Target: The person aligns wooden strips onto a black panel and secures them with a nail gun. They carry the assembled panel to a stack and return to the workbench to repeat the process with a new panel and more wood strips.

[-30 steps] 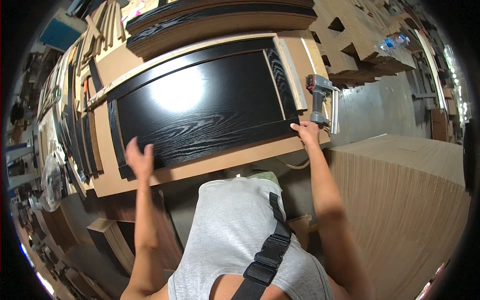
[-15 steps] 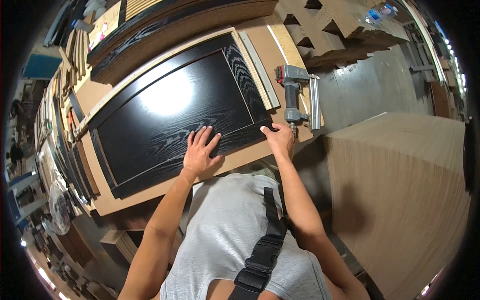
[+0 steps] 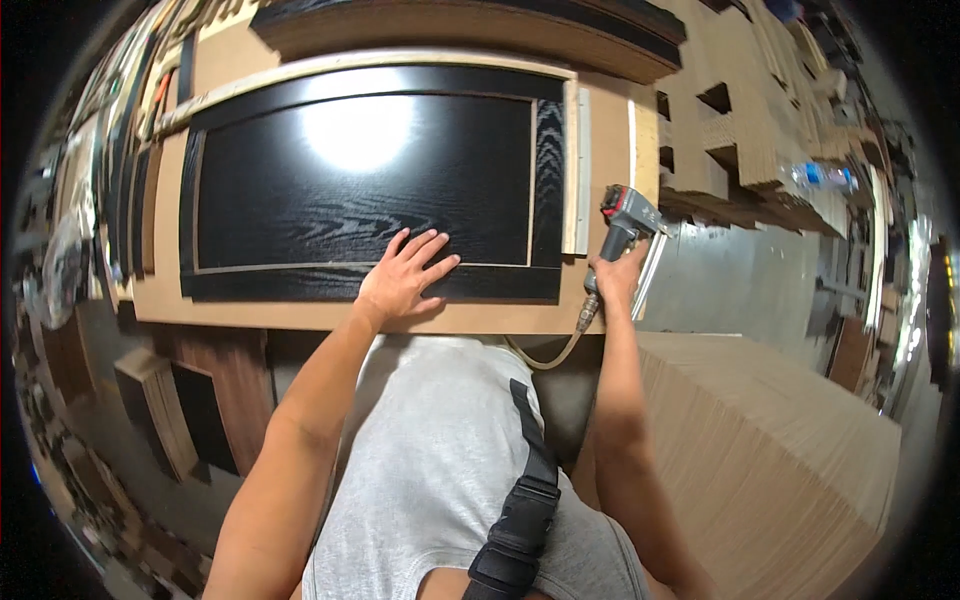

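A black wood-grained framed door panel (image 3: 300, 225) lies flat on a brown board, bright glare on its upper half. My left hand (image 3: 405, 275) rests on its near rail with fingers spread, holding nothing. To the right of the panel, my right hand (image 3: 618, 278) is wrapped round the grip of a grey pneumatic nail gun (image 3: 632, 215) with a red ring. An air hose (image 3: 560, 357) runs from the gun's fitting and loops below the board's near edge. Pale wooden strips (image 3: 570, 170) border the panel along its far and right sides.
Dark boards (image 3: 470, 32) are stacked beyond the panel. A tall stack of tan sheets (image 3: 760, 430) stands at the lower right. Notched brown stacks (image 3: 745, 130) sit at the far right, with a plastic bottle (image 3: 825, 177) on them. Several strips (image 3: 130, 200) lie at the left.
My right hand has left the panel's near right corner and taken hold of the nail gun, which has turned. My left hand stays on the panel. The whole view has rotated.
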A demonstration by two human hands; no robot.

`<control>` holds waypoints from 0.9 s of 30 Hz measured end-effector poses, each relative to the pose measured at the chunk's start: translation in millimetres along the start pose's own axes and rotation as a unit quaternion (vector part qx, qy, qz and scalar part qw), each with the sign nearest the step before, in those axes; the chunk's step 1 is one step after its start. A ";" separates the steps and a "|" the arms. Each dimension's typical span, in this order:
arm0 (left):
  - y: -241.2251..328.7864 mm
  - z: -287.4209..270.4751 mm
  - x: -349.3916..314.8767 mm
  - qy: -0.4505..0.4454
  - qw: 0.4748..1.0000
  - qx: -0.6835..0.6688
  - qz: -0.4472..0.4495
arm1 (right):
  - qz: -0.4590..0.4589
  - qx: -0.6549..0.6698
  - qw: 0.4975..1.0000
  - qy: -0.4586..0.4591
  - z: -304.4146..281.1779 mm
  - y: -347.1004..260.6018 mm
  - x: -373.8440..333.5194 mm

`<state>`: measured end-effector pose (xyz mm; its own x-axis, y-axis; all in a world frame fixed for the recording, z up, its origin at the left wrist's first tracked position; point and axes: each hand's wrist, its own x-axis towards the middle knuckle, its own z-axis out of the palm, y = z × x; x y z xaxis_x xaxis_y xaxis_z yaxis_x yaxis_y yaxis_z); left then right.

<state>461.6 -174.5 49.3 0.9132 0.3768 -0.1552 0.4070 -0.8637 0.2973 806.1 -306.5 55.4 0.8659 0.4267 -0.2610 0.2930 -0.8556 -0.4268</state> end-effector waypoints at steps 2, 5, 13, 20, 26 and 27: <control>1.0 5.6 -1.1 0.001 1.000 -0.017 0.000 | 0.042 0.022 0.997 -0.065 -2.8 1.1 14.9; -1.3 7.6 -2.3 0.000 1.000 -0.007 0.000 | -0.033 0.055 0.997 -0.033 6.4 36.5 38.6; -3.1 4.5 -4.2 -0.001 0.999 -0.036 -0.002 | 0.137 0.369 0.900 -0.185 -109.7 30.4 -28.8; -2.2 -4.8 -1.6 -0.010 0.999 -0.050 0.000 | 0.097 0.326 0.916 -0.212 -112.6 25.6 -120.3; -2.1 0.0 -2.0 -0.031 0.999 -0.033 -0.010 | 0.061 0.287 0.908 -0.298 -81.0 6.0 -141.9; -1.4 -2.4 -1.8 -0.028 0.999 -0.036 -0.008 | 0.057 0.286 0.902 -0.317 -77.4 3.3 -144.3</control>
<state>459.5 -173.1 51.5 0.9044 0.3699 -0.2128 0.4246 -0.8305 0.3605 713.5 -393.5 158.7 0.4182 0.5832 -0.6964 -0.1975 -0.6899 -0.6964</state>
